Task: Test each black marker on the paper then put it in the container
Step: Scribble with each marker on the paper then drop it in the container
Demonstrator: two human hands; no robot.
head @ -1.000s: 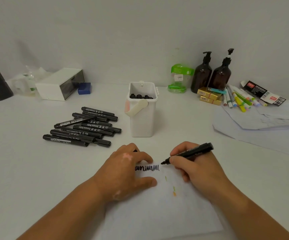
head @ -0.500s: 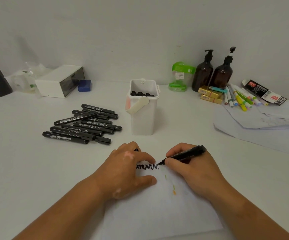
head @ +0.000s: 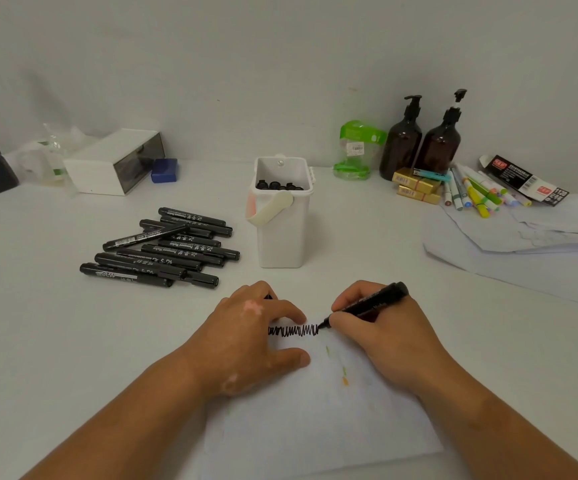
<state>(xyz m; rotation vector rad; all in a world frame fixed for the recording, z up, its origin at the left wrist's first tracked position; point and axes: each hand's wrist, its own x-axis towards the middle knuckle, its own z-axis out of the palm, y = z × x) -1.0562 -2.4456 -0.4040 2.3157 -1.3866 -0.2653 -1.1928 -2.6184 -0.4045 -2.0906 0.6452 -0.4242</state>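
Black marker (head: pixel 383 296) tip back at the right end of our scribble (head: pixel 292 330) — right hand (head: pixel 384 337) pinches it, left hand (head: pixel 246 339) flat on paper (head: pixel 315 427).

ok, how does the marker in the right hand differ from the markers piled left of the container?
The held marker is uncapped, its tip on the paper; the piled markers are capped. The held marker is tilted, gripped by the right hand; the piled markers lie flat on the table, untouched. Both are black with pale print.
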